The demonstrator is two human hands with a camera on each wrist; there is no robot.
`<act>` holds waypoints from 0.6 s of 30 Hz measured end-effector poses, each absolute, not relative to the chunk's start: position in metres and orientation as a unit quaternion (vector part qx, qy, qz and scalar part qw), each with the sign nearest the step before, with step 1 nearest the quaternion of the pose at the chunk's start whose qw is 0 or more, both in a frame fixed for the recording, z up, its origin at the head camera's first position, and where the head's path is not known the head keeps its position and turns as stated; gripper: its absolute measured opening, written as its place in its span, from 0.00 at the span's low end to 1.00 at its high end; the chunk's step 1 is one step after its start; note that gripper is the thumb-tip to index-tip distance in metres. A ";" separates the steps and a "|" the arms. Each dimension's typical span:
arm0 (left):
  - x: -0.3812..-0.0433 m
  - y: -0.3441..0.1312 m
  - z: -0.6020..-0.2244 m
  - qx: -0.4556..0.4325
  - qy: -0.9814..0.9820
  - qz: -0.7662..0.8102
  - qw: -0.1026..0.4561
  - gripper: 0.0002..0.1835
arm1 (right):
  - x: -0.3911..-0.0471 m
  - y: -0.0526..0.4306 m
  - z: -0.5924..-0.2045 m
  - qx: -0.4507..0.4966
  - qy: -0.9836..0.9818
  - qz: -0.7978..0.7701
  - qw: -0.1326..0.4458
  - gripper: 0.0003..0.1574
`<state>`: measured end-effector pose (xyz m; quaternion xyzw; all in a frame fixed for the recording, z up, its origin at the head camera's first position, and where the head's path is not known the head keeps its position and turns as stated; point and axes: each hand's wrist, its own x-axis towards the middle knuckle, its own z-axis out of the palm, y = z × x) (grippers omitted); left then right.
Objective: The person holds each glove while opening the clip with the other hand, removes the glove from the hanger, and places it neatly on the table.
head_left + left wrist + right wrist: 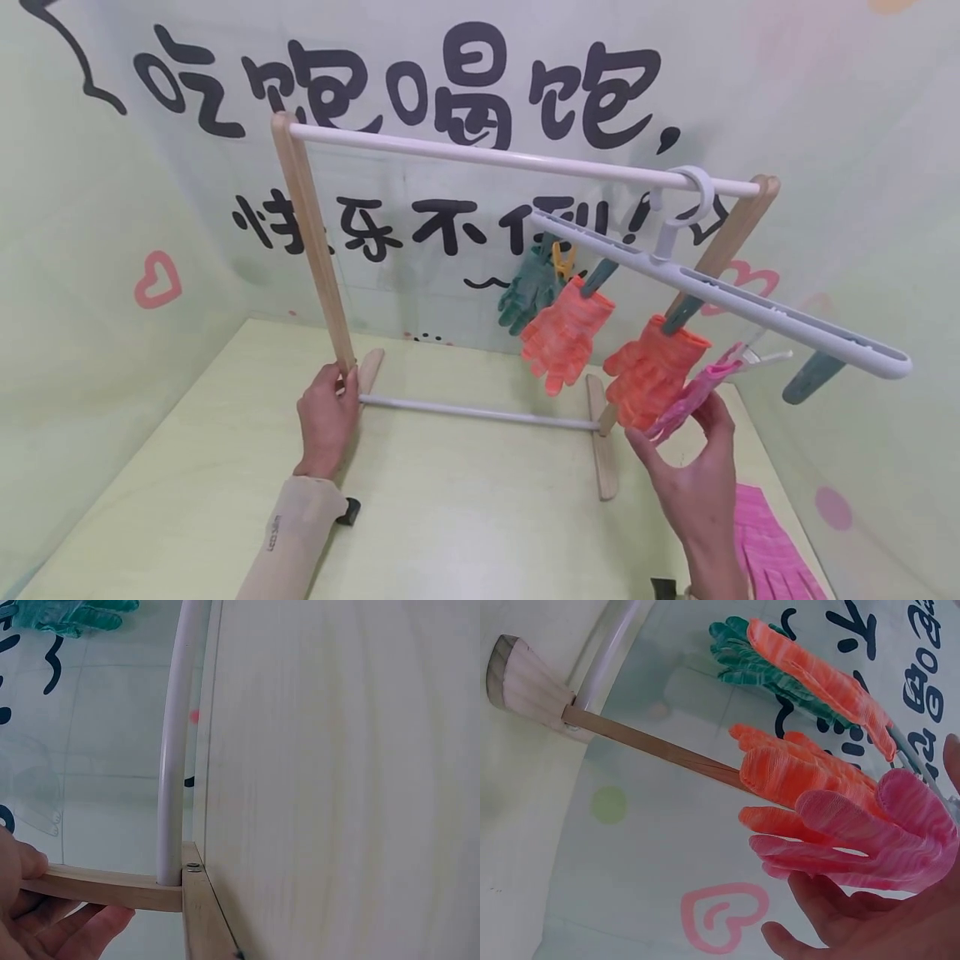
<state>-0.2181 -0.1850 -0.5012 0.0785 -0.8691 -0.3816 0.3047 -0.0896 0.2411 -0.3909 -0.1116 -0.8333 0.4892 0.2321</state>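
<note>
The head view's bottom edge crops the lower pink glove [774,542].

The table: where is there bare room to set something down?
Bare: in front of the lower bar, between the left sleeve and the stand's right foot; also left of the left hand. Crowded: the right side, with a pink glove lying there, the right hand and hanging gloves above.

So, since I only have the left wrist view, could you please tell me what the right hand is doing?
Observer: The right hand is touching a pink glove below a hanger.
Operator: Thank you; what is that hanger hooked over?
Observer: The upper bar.
Operator: And is there any glove lying on the table, please?
Observer: Yes, a second pink glove lies on the table, beside the right arm.
</note>
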 end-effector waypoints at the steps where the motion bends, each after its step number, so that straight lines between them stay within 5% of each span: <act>1: -0.218 -0.185 -0.502 0.079 -0.869 -0.382 0.304 0.12 | -0.090 0.240 -0.391 -0.112 -0.833 0.486 0.239 0.62; 8: -0.218 -0.183 -0.499 0.080 -0.868 -0.384 0.304 0.12 | -0.093 0.238 -0.391 -0.132 -0.837 0.453 0.276 0.48; 18: -0.216 -0.184 -0.499 0.088 -0.874 -0.376 0.295 0.12 | -0.089 0.236 -0.399 -0.164 -0.842 0.398 0.326 0.14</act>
